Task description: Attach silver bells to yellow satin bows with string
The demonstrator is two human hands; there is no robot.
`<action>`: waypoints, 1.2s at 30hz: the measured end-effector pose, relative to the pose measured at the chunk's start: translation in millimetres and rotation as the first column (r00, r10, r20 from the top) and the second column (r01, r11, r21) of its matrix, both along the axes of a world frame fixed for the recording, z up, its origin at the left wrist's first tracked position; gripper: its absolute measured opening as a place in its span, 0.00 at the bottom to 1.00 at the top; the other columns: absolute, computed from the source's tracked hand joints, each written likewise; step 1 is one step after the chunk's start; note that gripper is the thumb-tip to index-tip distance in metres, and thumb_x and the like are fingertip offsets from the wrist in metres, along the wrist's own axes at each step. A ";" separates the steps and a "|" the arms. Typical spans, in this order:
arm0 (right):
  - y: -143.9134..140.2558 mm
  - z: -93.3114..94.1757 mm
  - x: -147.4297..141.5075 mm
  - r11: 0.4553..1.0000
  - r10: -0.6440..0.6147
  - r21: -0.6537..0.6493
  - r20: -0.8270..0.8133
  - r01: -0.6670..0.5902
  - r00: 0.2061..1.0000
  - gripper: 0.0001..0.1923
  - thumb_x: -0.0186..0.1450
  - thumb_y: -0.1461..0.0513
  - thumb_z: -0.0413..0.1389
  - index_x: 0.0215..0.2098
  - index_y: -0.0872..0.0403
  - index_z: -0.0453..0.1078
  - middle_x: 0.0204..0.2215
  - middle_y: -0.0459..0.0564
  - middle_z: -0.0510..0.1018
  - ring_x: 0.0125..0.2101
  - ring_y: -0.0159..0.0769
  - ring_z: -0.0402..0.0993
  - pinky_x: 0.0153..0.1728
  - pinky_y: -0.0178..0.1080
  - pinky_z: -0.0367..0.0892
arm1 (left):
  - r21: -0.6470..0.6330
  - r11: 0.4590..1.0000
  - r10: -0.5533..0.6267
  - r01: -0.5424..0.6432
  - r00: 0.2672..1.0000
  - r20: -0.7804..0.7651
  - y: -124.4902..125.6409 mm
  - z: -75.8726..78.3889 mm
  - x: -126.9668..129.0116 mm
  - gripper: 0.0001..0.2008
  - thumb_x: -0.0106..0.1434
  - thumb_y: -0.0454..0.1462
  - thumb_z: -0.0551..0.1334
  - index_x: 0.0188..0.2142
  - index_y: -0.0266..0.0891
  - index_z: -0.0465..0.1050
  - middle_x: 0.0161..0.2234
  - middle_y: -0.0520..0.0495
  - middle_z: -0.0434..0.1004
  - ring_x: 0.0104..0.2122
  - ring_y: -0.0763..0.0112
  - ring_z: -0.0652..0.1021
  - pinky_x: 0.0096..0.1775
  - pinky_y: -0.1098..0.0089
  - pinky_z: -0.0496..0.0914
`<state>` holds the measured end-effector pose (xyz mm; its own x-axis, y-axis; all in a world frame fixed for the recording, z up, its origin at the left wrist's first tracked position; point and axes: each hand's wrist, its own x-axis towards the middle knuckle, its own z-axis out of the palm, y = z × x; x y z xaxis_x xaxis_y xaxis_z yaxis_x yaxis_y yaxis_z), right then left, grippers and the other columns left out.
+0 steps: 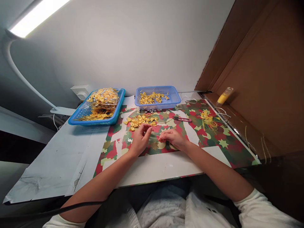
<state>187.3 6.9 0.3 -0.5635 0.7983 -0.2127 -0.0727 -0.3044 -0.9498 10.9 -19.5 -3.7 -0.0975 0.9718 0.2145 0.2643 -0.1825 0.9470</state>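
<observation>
My left hand (140,139) hovers just below a loose pile of small yellow bows (140,121) on the camouflage-patterned table cover (209,142), fingers pinched together near the pile's edge. My right hand (172,138) rests on the cover beside it, fingers curled. A thin clear strip or thread (154,134) seems to run between the two hands; what each pinches is too small to tell.
A blue basket (172,99) with yellow bows stands at the back centre. A blue tray (116,112) with bagged bows sits back left. Red snips (182,119) and a tangle of yellow thread (208,119) lie right. A yellow bottle (224,96) lies by the cardboard wall.
</observation>
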 end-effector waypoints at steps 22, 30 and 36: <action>-2.6 -4.7 -8.3 0.976 -0.186 0.096 -0.120 0.198 0.975 0.14 0.49 0.53 0.63 0.18 0.55 0.69 0.29 0.47 0.67 0.30 0.31 0.60 0.29 0.34 0.58 | -0.307 0.852 -0.295 0.423 0.874 0.386 -12.0 3.0 18.2 0.22 0.52 0.52 0.68 0.23 0.36 0.66 0.17 0.58 0.54 0.18 0.82 0.55 0.20 0.76 0.49; -2.2 -8.3 -7.7 0.980 -0.168 0.077 -0.148 0.181 0.975 0.13 0.50 0.55 0.62 0.18 0.56 0.69 0.28 0.45 0.66 0.29 0.29 0.61 0.29 0.34 0.58 | -0.321 0.826 -0.316 0.463 0.852 0.417 -11.9 1.1 16.5 0.17 0.53 0.48 0.68 0.26 0.36 0.69 0.17 0.59 0.54 0.17 0.82 0.54 0.21 0.76 0.48; 0.1 -11.9 -5.7 0.977 -0.169 0.117 -0.092 0.179 0.981 0.11 0.52 0.54 0.61 0.23 0.55 0.75 0.32 0.47 0.69 0.34 0.32 0.65 0.38 0.37 0.61 | -0.382 0.794 -0.211 0.473 0.804 0.556 -10.7 8.3 16.4 0.13 0.48 0.42 0.68 0.27 0.36 0.71 0.18 0.56 0.61 0.16 0.82 0.60 0.20 0.76 0.52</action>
<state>181.6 7.0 -11.6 -0.4248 0.9029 -0.0654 -0.1921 -0.1605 -0.9682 27.3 -30.2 4.6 0.3037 0.9147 -0.2666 -0.2155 0.3385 0.9159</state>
